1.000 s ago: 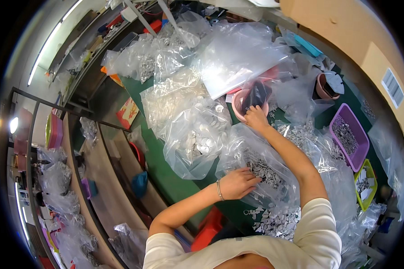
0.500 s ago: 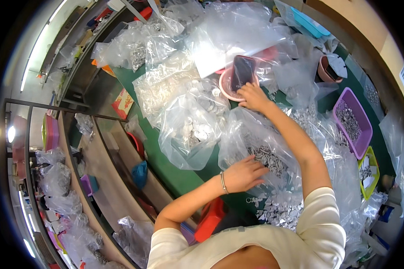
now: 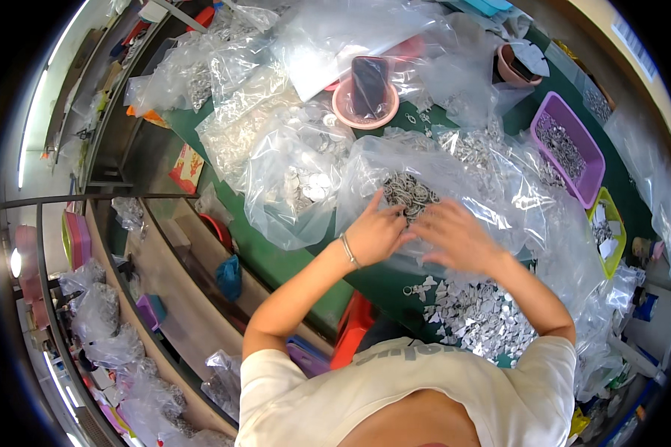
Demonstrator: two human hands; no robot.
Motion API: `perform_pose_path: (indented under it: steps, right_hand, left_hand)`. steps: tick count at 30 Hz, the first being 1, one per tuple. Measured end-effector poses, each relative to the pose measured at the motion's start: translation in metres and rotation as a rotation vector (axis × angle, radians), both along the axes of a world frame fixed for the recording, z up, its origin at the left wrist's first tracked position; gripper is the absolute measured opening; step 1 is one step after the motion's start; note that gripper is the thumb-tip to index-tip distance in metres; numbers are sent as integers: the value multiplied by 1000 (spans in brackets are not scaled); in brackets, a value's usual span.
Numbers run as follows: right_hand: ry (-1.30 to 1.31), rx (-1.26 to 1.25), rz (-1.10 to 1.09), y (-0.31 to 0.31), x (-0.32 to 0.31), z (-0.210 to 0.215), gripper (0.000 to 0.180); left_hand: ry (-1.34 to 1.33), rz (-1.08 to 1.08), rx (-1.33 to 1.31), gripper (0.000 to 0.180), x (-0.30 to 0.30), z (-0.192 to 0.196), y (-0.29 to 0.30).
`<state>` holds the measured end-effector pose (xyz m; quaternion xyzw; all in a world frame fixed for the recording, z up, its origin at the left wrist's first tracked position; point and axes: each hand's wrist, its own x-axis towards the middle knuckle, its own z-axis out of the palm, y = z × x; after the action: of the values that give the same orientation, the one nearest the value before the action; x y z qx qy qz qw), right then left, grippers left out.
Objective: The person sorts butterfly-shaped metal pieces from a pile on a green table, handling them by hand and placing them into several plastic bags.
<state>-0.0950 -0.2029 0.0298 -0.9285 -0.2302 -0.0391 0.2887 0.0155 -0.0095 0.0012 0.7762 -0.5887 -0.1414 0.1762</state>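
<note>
A green table (image 3: 294,272) takes up most of the space, and the pink bowl (image 3: 338,106) stands on its far half, with plastic bags crowding around. Nearer the person than the bowl, and a little to its right, a wide clear bag (image 3: 361,175) lies open with its film spread loosely outward. Left of the bowl and nearer the person sits a second clear bag (image 3: 283,212), bulging with white round discs. A heap of flat silver pieces (image 3: 481,316) is spread loose on the table, well toward the person from the bowl and off to its right. Well to the right of the bowl stands a purple basket (image 3: 590,182) of small metal parts, and beyond it, closer to the person, a lime-green tray (image 3: 612,261) with more pieces. Both hands are on the person's side of the bowl, well apart from it, at the open bag: the left hand (image 3: 376,233) has its index finger stretched out and the thumb apart from it, while the right hand (image 3: 458,235), blurred, has its fingers spread; whether either touches the contents cannot be told. A dark phone-like slab (image 3: 370,86) leans upright inside the bowl. The pile of metal rings (image 3: 412,195) lies in the open bag, just past the fingertips, nearer the person than the bowl and slightly right. A thin bracelet (image 3: 349,251) circles the left wrist.
</note>
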Motion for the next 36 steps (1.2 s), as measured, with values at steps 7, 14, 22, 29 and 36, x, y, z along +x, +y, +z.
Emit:
perform_pose_path:
  steps: [7,14,22,29,36]
  right_hand:
    - [87,-331,-362,-120,48,-74,71]
    - [32,-235,-260,-53,13,-56,50]
    - [137,-192,-253,-31,-68,-70,22]
    - [-361,236,-491,6,-116,-50,17]
    - [72,81,-815,24,-237,-108,46]
  left_hand:
    - [33,-264,-39,28,18,-43,28]
    - [60,299,63,30,-2,-9,10]
    - [-110,624,-13,45,38,-30,-20]
    - [-182,290,-287,23,-28,4,-29]
    - [201,-42,-448,33,-164,-23,-14]
